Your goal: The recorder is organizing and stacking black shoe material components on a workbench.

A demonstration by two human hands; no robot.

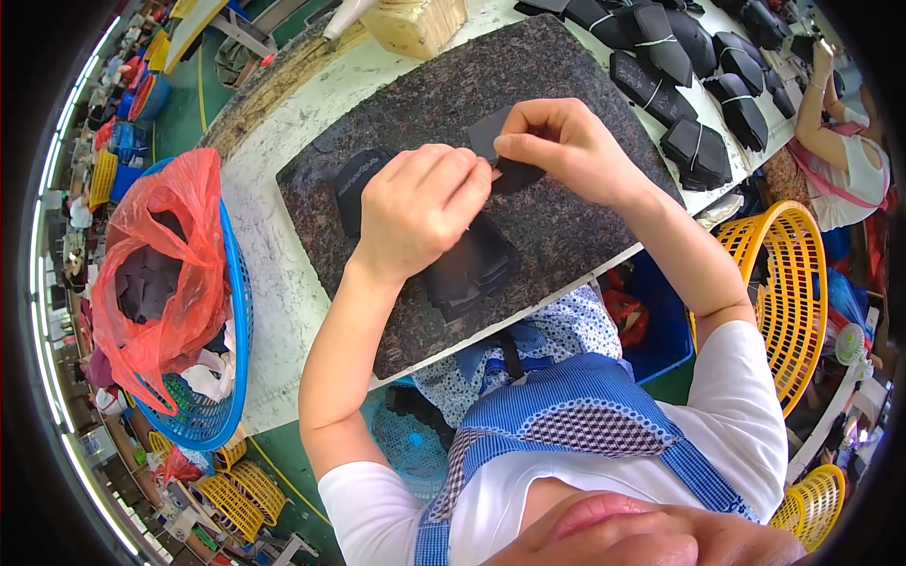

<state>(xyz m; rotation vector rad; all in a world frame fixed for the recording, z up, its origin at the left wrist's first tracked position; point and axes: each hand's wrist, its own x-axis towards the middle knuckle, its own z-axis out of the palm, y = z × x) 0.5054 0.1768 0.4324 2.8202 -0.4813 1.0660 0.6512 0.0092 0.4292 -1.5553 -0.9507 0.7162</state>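
Observation:
Over a dark speckled stone slab (pixel 576 71), both my hands meet at a thin black flat piece (pixel 488 132), perhaps fabric or leather. My left hand (pixel 415 208) is closed, its fingertips pinching the piece's near edge. With thumb and forefinger together, my right hand (pixel 571 151) grips the other side. Under and beside the left hand, a stack of black cut pieces (pixel 472 274) lies fanned on the slab. Another black piece (pixel 354 189) with pale marking shows to the left of that hand, partly covered by it.
Tied bundles of black pieces (pixel 698 151) cover the table's far right. A blue basket (pixel 236 368) with a red plastic bag (pixel 193 203) stands at left, a yellow basket (pixel 802 302) at right. Beyond the slab sits a pale block (pixel 411 26). Another person (pixel 849 160) is at far right.

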